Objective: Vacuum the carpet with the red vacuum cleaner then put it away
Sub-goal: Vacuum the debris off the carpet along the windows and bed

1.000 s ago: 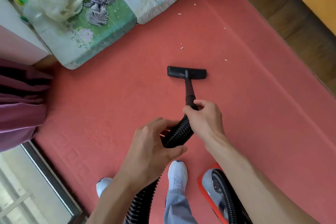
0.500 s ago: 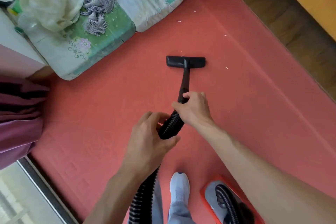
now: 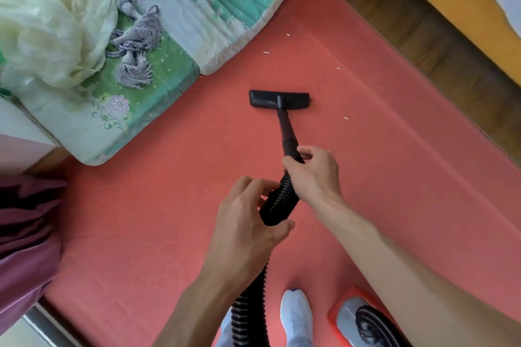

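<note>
- The right hand curls tightly round the top end of the black ribbed hose, just where it joins the rigid wand.
- The left hand wraps the same hose lower down, fingers over it and thumb beneath; the two hands sit close together.
- The wand slopes away from the person to the floor nozzle, which lies flat on the red carpet.
- The red vacuum cleaner stands on the carpet at the lower right, beside a pale shoe, with the hose plugged into its top.
- A few white scraps lie on the carpet beyond and to the right of the nozzle.
- A green padded mat lies at the upper left, bearing a cream cloth and grey tassels.
- A purple curtain hangs at the left edge; wooden floor borders the carpet at the upper right.
</note>
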The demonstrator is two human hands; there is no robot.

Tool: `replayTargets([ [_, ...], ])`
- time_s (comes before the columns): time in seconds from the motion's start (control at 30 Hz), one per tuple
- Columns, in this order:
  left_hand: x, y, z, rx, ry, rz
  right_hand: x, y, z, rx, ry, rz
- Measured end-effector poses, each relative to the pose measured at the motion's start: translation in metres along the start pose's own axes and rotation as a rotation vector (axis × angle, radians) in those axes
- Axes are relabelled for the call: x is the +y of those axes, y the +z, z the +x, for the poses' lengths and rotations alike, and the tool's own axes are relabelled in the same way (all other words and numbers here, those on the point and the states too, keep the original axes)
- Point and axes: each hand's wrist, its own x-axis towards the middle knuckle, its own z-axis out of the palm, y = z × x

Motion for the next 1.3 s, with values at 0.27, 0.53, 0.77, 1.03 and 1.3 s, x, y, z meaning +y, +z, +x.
replayTargets([
  [0.27, 0.031, -0.021, -0.016, -0.208, 0.128, -0.023, 0.003, -0.047, -0.051, 0.085, 0.177, 0.170],
  [0.53, 0.034, 0.018, 0.006, -0.275, 0.083, 0.026, 0.035, -0.057, -0.027, 0.179, 0.259, 0.267],
  [0.77, 0.030, 0.063, 0.037, -0.241, 0.034, 0.099, 0.061, -0.056, 0.021, 0.210, 0.223, 0.311],
  [1.03, 0.052, 0.085, 0.055, -0.199, 0.035, 0.083, 0.065, -0.081, 0.051, 0.242, 0.211, 0.355],
  [1.3, 0.081, 0.062, 0.044, -0.372, 0.112, 0.007, 0.067, -0.108, -0.001, 0.391, 0.318, 0.610],
])
